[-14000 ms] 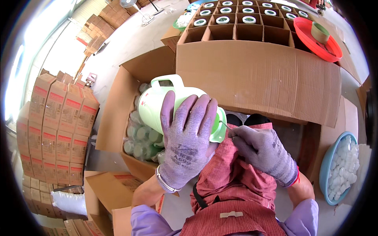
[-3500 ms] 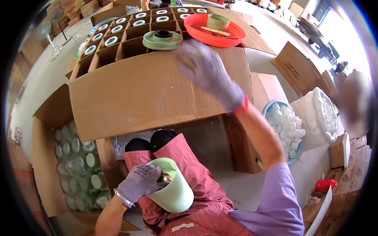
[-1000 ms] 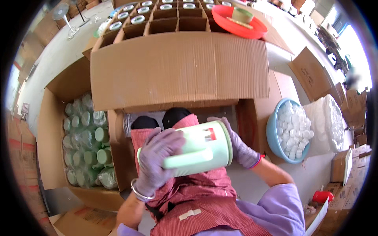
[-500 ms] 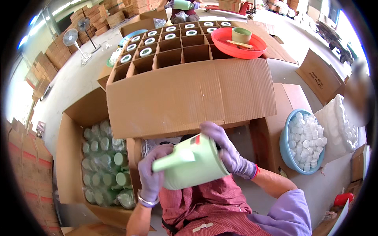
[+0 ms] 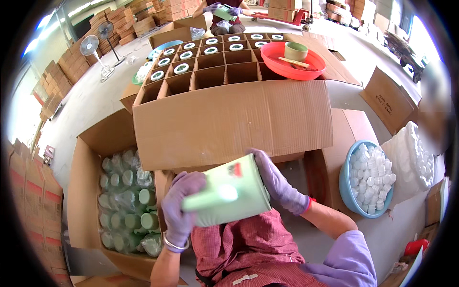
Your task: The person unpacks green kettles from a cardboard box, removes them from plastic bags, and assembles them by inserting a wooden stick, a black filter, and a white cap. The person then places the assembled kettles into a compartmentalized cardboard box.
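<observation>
In front of my lap I hold a pale green jug (image 5: 239, 196) on its side, a red mark on its upper face and its stubby handle pointing left. My left hand (image 5: 180, 205), in a lilac glove, is closed around the handle side, somewhat blurred. My right hand (image 5: 282, 186), gloved too, presses against the jug's right end, its fingers partly hidden behind it. Beyond stands a divided carton (image 5: 234, 117), several compartments holding pieces with white round rims. To the left, an open carton (image 5: 86, 191) holds several green plastic-wrapped jugs (image 5: 126, 205).
A red basin (image 5: 291, 71) with a green cup (image 5: 296, 51) rests on the divided carton's right corner. At right are a blue basin of white caps (image 5: 370, 177) and a white sack (image 5: 411, 158). Another person (image 5: 224, 19) works at the far side. Two fans (image 5: 89, 47) stand far left.
The jug has turned slightly, its right end now more upright. My right hand has slid from its top edge down along that end. The surroundings sit a little lower in view.
</observation>
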{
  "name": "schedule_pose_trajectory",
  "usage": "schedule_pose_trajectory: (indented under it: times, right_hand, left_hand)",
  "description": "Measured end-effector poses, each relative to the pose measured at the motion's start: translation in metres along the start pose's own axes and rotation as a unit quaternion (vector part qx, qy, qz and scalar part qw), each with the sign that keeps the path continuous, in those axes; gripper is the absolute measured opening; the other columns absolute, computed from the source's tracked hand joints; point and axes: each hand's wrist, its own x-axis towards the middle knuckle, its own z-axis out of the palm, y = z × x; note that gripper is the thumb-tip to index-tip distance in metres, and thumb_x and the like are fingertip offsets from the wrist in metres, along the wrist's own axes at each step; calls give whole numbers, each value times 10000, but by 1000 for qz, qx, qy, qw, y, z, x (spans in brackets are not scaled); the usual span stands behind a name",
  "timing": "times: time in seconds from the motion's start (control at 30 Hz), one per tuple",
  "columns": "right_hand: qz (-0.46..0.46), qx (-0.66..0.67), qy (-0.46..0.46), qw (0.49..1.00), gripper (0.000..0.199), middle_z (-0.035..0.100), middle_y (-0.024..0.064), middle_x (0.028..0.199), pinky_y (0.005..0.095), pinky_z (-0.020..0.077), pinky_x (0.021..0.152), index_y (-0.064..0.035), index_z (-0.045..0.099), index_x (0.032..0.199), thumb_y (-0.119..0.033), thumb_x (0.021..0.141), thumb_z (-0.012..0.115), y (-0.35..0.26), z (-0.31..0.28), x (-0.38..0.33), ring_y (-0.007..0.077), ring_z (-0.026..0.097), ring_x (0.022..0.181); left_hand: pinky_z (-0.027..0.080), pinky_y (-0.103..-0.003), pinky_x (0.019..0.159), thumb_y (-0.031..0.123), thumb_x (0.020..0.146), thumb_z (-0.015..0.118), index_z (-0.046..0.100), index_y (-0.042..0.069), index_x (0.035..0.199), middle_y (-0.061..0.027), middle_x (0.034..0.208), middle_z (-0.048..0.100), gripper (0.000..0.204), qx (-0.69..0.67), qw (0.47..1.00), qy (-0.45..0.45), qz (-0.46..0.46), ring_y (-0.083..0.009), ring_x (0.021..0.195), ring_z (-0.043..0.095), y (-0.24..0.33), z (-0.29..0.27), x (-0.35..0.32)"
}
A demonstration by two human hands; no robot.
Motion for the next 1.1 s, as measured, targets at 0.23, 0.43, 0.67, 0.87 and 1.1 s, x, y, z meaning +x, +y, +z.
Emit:
schedule_pose_trajectory:
  times: [0.23,0.43,0.67,0.87,1.1]
  right_hand:
    - [121,377,6,918,651,380,152,1436,337,259,1124,-15,330,1424,-524,1018,319,-13,26,4,203,336,1340]
    - [-168,-139,18,976,464,463,225,1327,398,343,1076,3,444,1329,-237,946,549,-48,0,21,347,421,1280]
    - [-95,-565,175,801,172,672,181,839,441,517,692,-46,657,901,-199,839,610,-90,-197,205,335,658,835]
    - [19,-639,-93,763,278,693,144,863,420,520,736,-86,681,974,-232,740,651,-41,-262,256,332,661,852]
    - [10,-411,45,911,187,606,86,685,334,484,577,-70,651,912,-218,807,607,-65,-260,249,178,608,622]
  left_hand:
    - [473,-455,947,268,883,589,664,27,950,-121,1000,701,261,188,971,-11,148,-310,979,662,20,-1,4]
    - [485,-364,923,115,894,617,660,-23,947,-107,1004,693,153,-71,981,103,-151,-224,950,654,-8,-16,-12]
    - [478,-297,874,147,912,631,644,-34,1110,-91,1080,619,269,-137,885,238,-376,-170,964,595,-97,-51,-92]
    - [501,-292,773,171,924,632,666,-47,1076,-93,992,676,268,-150,887,173,-401,-151,881,620,-79,-54,-73]
    - [511,-294,730,208,952,608,675,-50,1039,-106,1010,654,280,-36,906,170,-385,-160,844,622,-91,-56,-80]
